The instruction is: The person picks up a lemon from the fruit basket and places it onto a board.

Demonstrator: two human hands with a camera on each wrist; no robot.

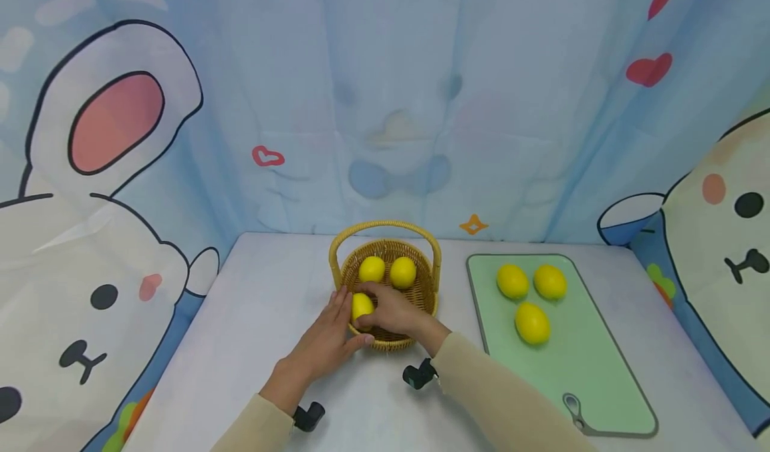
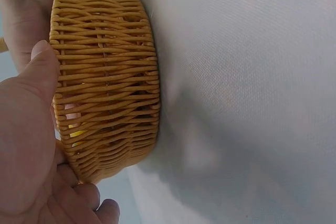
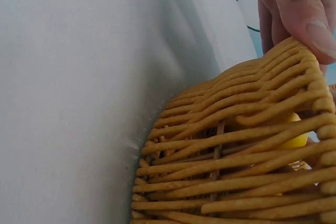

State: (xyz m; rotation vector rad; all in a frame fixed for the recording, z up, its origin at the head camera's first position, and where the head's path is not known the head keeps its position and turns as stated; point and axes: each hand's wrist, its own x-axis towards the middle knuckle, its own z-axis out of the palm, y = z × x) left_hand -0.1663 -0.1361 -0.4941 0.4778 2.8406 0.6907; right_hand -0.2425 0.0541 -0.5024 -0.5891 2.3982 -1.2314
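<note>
A wicker basket (image 1: 391, 345) with an arched handle stands on the table. Two lemons (image 1: 371, 269) (image 1: 403, 273) lie toward its back. My right hand (image 1: 388, 308) reaches over the basket and holds another lemon (image 1: 361, 308) between thumb and fingers, inside the left rim. Along the basket's left front side, my left hand (image 1: 325, 335) grips the rim, its thumb on the front edge and its fingers along the left side. The left wrist view shows the left thumb (image 2: 42, 64) against the woven wall. In the right wrist view the weave hides most of the held lemon (image 3: 296, 132).
To the right lies a green cutting board (image 1: 577, 365) with a grey edge and a hanging loop. Three lemons (image 1: 512, 281) (image 1: 550, 282) (image 1: 532, 323) rest on its upper part. A light blue cartoon curtain (image 1: 391, 104) hangs behind the white table (image 1: 265, 291).
</note>
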